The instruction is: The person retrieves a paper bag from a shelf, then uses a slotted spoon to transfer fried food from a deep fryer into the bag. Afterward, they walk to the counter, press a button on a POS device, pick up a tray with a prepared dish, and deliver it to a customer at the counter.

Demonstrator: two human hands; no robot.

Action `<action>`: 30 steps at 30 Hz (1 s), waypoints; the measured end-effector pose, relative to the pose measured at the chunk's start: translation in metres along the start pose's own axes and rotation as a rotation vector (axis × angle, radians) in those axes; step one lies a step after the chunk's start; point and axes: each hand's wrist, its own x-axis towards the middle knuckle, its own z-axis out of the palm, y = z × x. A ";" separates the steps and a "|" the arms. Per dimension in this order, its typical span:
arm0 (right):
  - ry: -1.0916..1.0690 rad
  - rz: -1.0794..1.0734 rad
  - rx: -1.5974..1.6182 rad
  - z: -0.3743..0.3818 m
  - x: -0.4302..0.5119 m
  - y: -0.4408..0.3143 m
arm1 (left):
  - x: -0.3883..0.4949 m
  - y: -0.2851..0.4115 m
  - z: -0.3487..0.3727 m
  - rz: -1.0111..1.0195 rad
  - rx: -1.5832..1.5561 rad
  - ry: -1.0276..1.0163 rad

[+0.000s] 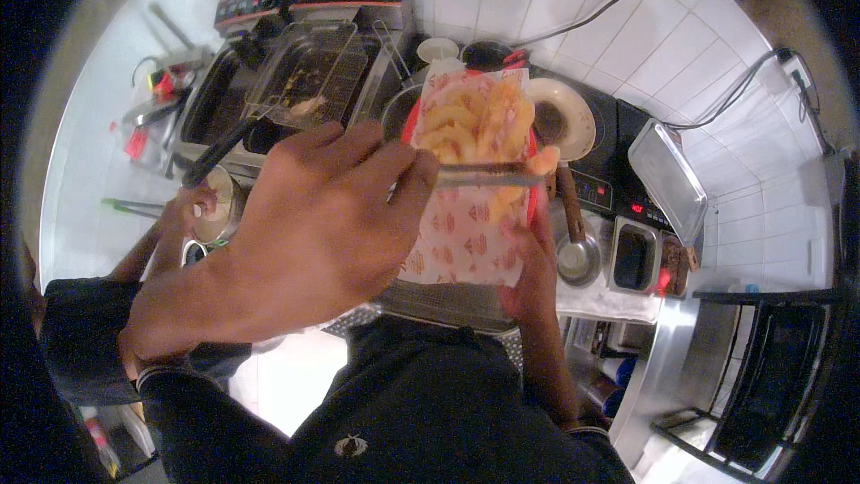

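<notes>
My left hand grips tongs that reach rightward across a red food basket. A small fried piece is at the tips, over the basket's right rim. Printed paper lines the basket, and fried rings with longer battered pieces fill its far half. At the near right side, my right hand holds the basket by its edge. The paper hides part of the right fingers.
A wire fry basket with a handle rests over the deep fryer. Another person's hand is over a round container at left. A pan, a saucepan, a metal bin and a leaning tray are at right.
</notes>
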 end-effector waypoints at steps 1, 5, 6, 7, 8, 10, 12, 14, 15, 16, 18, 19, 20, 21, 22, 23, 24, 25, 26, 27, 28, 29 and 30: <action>-0.008 0.002 0.014 0.001 0.000 0.000 | 0.002 0.000 0.001 0.004 0.034 0.005; -0.037 -0.026 0.051 0.005 -0.001 -0.003 | 0.003 0.003 -0.007 -0.062 0.137 -0.239; -0.033 -0.020 0.056 0.005 -0.001 -0.004 | 0.003 0.004 -0.010 -0.058 0.164 -0.257; -0.051 -0.022 0.062 0.005 -0.001 -0.005 | 0.004 0.004 -0.012 -0.056 0.185 -0.261; -0.061 -0.019 0.069 0.005 -0.001 -0.006 | 0.005 0.005 -0.014 -0.047 0.204 -0.253; -0.087 -0.040 0.086 0.005 -0.002 -0.006 | 0.007 0.006 -0.017 -0.037 0.190 -0.264; -0.067 -0.031 0.074 0.005 -0.003 -0.007 | 0.010 0.008 -0.018 -0.031 0.191 -0.263; -0.001 0.006 0.041 0.005 -0.006 -0.006 | 0.012 0.011 -0.019 -0.026 0.194 -0.255; 0.021 0.001 0.006 0.005 -0.007 -0.005 | 0.012 0.012 -0.019 -0.036 0.197 -0.270; 0.045 -0.001 -0.019 0.005 -0.007 -0.004 | 0.013 0.013 -0.019 -0.041 0.190 -0.275; 0.074 0.020 -0.039 0.004 -0.009 -0.002 | 0.013 0.014 -0.019 -0.057 0.198 -0.276; 0.080 0.042 -0.034 0.003 -0.009 -0.001 | 0.014 0.015 -0.019 -0.066 0.213 -0.271; 0.067 0.047 -0.013 0.002 -0.009 0.001 | 0.014 0.016 -0.019 -0.075 0.228 -0.266; 0.079 0.037 -0.025 0.000 -0.009 0.003 | 0.015 0.016 -0.019 -0.069 0.220 -0.272; 0.072 0.012 -0.021 -0.001 -0.008 0.005 | 0.016 0.016 -0.019 -0.063 0.212 -0.279; 0.012 -0.038 -0.012 -0.002 -0.008 0.007 | 0.017 0.016 -0.019 -0.060 0.194 -0.286; 0.072 -0.010 -0.033 -0.003 -0.008 0.009 | 0.018 0.016 -0.020 -0.061 0.202 -0.305; 0.078 -0.008 -0.048 -0.003 -0.007 0.009 | 0.019 0.016 -0.021 -0.064 0.201 -0.324; 0.062 -0.028 -0.064 -0.003 -0.007 0.010 | 0.020 0.015 -0.023 -0.072 0.185 -0.353; 0.077 -0.008 -0.036 -0.003 -0.007 0.010 | 0.021 0.014 -0.026 -0.067 0.187 -0.323; 0.069 -0.010 -0.009 -0.003 -0.006 0.011 | 0.021 0.012 -0.028 -0.065 0.175 -0.302; 0.062 -0.013 0.019 -0.004 -0.007 0.011 | 0.021 0.009 -0.031 -0.084 0.128 -0.335; 0.055 -0.019 0.016 -0.005 -0.007 0.012 | 0.021 0.007 -0.034 -0.104 0.209 -0.271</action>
